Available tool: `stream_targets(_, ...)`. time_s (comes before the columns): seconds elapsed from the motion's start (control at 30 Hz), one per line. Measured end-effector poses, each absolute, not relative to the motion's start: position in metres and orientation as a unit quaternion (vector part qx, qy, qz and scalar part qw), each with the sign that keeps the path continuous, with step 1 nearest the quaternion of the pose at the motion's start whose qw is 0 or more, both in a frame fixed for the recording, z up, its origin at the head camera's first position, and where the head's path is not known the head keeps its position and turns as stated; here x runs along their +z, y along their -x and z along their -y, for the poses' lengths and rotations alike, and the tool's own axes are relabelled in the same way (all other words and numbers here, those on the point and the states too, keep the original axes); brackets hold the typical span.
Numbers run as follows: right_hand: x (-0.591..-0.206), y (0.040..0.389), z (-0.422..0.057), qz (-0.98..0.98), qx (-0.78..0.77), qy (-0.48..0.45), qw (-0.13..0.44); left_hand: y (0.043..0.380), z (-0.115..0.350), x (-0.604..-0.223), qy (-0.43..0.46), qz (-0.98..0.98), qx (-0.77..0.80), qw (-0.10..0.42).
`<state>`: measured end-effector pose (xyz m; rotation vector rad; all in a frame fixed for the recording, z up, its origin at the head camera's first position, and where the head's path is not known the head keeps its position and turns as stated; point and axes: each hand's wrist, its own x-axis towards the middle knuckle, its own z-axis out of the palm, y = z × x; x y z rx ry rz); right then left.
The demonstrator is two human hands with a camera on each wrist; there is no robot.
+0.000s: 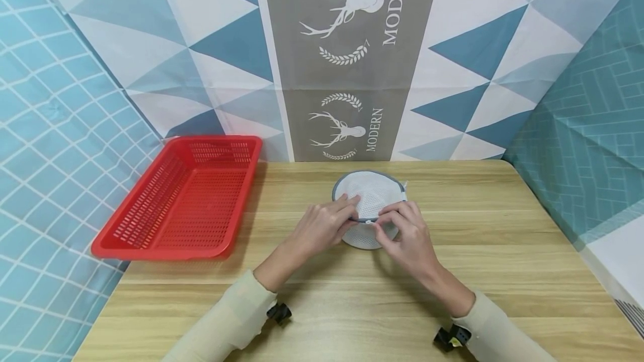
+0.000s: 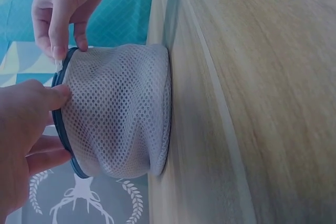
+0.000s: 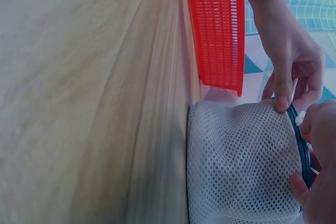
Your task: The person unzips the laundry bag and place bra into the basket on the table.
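Note:
A white mesh laundry bag (image 1: 369, 191), round with a dark blue zippered rim, stands upright on the wooden table in front of me. Its soft side wall (image 2: 115, 108) bulges and creases in the left wrist view. My left hand (image 1: 327, 221) pinches the near left part of the rim between thumb and fingers. At the near right part, my right hand (image 1: 408, 234) pinches the rim beside the small white zipper pull (image 3: 299, 120). Both hands are close together, with the pull between them. The mesh top lies over the bag, and its inside is hidden.
A red perforated plastic basket (image 1: 241, 197) stands to the left on the table (image 1: 503, 250). Patterned cloth (image 1: 226, 60) hangs behind the table, with blue tiled-print cloth (image 1: 45, 127) at the left and teal cloth at the right.

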<state>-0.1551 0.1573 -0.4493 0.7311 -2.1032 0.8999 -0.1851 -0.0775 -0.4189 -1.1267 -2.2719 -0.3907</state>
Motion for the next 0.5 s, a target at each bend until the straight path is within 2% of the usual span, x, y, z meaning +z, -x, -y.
stream_targets(0.27, -0.4487, 0.1535, -0.1525, 0.816, 0.351, -0.274, 0.369, 0.1869, 0.0767, -0.4197, 0.408, 0.842, -0.139, 0.325)
stream_targets(0.5, -0.4488, 0.1545, -0.1521, 0.812, 0.356, -0.277, 0.371, 0.1869, 0.0754, -0.4193, 0.417, 0.842, -0.13, 0.316)
